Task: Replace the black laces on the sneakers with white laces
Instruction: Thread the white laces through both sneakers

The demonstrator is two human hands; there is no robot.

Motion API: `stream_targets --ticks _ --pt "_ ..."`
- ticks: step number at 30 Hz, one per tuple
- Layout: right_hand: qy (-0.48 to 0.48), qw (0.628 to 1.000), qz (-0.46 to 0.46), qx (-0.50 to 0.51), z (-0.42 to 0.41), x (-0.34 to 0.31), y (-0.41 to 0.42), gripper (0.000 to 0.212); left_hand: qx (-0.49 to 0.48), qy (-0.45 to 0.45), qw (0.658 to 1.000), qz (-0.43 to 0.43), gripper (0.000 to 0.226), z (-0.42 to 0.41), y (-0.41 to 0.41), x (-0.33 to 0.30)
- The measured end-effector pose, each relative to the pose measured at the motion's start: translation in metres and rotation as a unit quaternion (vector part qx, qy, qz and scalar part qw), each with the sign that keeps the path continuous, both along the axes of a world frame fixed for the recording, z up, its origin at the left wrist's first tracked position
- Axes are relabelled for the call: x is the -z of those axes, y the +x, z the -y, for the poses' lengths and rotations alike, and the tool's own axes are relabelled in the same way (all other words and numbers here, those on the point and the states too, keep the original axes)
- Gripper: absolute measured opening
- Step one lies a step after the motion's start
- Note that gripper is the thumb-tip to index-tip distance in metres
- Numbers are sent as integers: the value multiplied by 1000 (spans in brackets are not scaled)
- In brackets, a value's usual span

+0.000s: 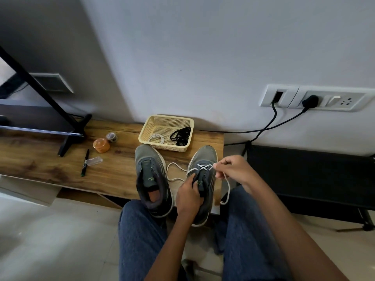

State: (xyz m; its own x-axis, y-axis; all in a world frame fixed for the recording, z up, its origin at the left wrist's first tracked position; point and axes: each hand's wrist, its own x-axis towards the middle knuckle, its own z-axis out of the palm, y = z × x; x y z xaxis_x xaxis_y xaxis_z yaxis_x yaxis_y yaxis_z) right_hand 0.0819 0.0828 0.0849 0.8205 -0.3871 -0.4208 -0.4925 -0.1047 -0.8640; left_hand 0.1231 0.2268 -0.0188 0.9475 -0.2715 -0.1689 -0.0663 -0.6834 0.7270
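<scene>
Left hand [187,196] grips the right sneaker [203,183] at the tongue/collar, fingers curled over the opening, pinning it on the bench [50,165]. Right hand [233,169] hovers just right of that shoe's toe end, fingers curled, pinching the white lace [227,188] near its tip; the free end hangs down past the bench edge beside the person's right knee. That lace is threaded through the lowest eyelets with one cross visible, and its other end loops across the bench between the two shoes. Left sneaker [151,179] stands just beside, toe toward the wall, with no lace in its eyelets. Behind both shoes, touching or nearly touching the toes, sits a cream basket [162,122] holding a coiled second white lace [156,138] on the left and a pile of black laces [181,135] on the right. Further left on the bench: an orange lidded jar [101,145], a small tape roll [111,136] behind it, a pen [85,162] and a clear plastic cap or case [93,161] touching it; can't tell which. A black monitor stand [69,136] rests at the bench's left end, screen cut off by the frame. Wall socket strip [312,98] at right with two black cables [263,130] running down behind the bench. The left hand hides the upper eyelets of the right sneaker. The forearms and jeans-clad knees fill the bottom of the frame.
</scene>
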Motion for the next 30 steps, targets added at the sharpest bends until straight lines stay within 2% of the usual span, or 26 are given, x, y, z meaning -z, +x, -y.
stream_targets --ticks 8,12,16,20,21,23,25,27,30 --pt "31 996 84 -21 13 -56 -9 18 2 -3 1000 -15 38 -1 1 1" --pt "10 989 144 -16 10 -88 -13 25 -1 -5 1000 -17 38 -1 1 1" --pt "-58 981 186 7 3 -115 -14 37 -4 -3 1000 -16 38 -1 1 1" --pt "-229 957 174 31 -4 -122 -11 43 -5 0 1000 -19 38 -1 1 1" --pt "-241 954 172 43 -6 -121 -10 43 -6 -2 1000 -21 38 -1 1 1" --pt "-177 964 186 72 -8 -118 -7 37 -6 -10 1000 -27 38 -1 1 1" --pt "-51 975 201 86 -9 -118 -5 32 -6 -16 999 -30 38 -2 1 0" --pt "63 970 224 70 -10 -118 -6 30 -5 -21 999 -28 37 -2 1 -1" --pt "126 955 266 27 -10 -112 -4 22 -9 -22 1000 -12 35 -3 4 -2"
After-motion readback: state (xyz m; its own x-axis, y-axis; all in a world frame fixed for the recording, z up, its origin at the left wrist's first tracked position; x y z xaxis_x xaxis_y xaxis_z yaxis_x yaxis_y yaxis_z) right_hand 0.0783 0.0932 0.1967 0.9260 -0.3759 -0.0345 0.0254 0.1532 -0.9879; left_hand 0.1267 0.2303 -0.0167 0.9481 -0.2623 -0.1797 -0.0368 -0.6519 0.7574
